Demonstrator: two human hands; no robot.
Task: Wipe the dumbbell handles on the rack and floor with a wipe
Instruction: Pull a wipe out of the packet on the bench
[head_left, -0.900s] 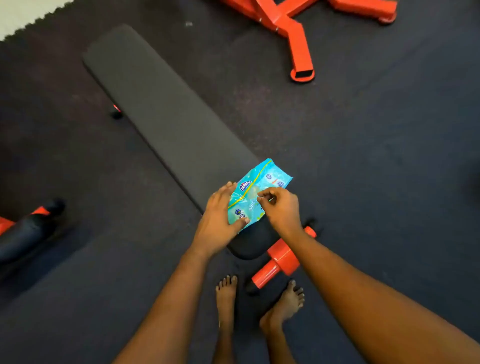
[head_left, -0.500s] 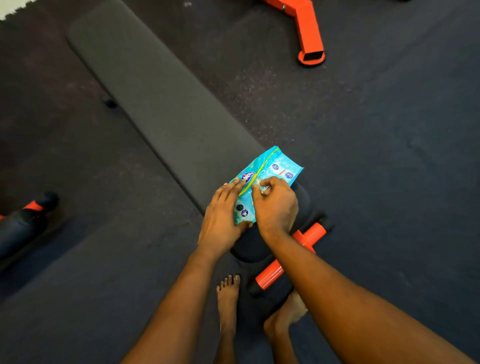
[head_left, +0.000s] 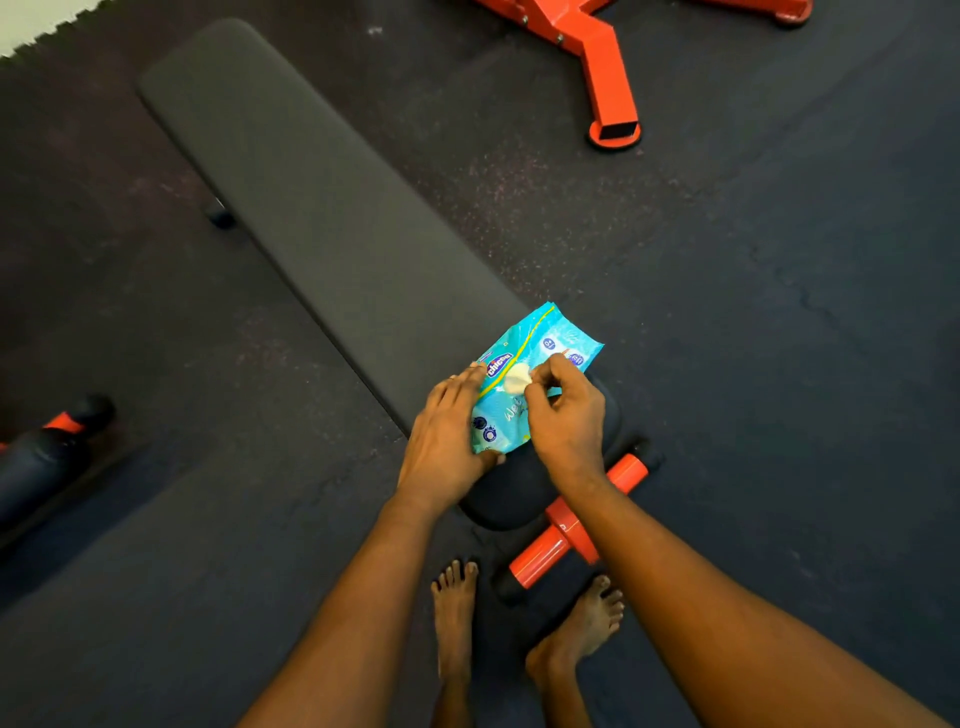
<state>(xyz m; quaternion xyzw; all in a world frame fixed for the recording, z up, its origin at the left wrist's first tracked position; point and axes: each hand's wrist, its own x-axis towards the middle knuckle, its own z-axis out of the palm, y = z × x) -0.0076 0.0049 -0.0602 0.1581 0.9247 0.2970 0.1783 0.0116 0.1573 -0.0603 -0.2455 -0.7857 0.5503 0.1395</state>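
Wipe (head_left: 517, 378): a small white tuft now stands out of the opening of the blue wipe pack (head_left: 506, 422), pinched between the thumb and fingertips of the right hand (head_left: 569, 415). In both earlier views no white showed. The same fingertips were then only picking at the top face of the pack.

The left hand (head_left: 447, 441) lies flat along the pack's left edge with fingers extended, and the thumb presses at the near corner. It is holding the pack down, as it was in both earlier views. The pack has not shifted and rests on the near end of the black bench (head_left: 322, 208).

Finding: the opening has been worked and the first wipe is started, though most of it is still inside. Extraction appears to be the step in hand. No wiping has begun. No dumbbell handles or rack can be identified in this view, so the person will probably have to move or turn to reach them.

Surroundings: an orange crossbar (head_left: 540, 558) sits under the near end of the bench, with bare feet (head_left: 454, 608) just beside it on the dark floor mat (head_left: 779, 312). An orange frame (head_left: 597, 57) lies well apart at the top. A black-and-orange item (head_left: 47, 457) sits at the left edge, and what it is cannot be told.
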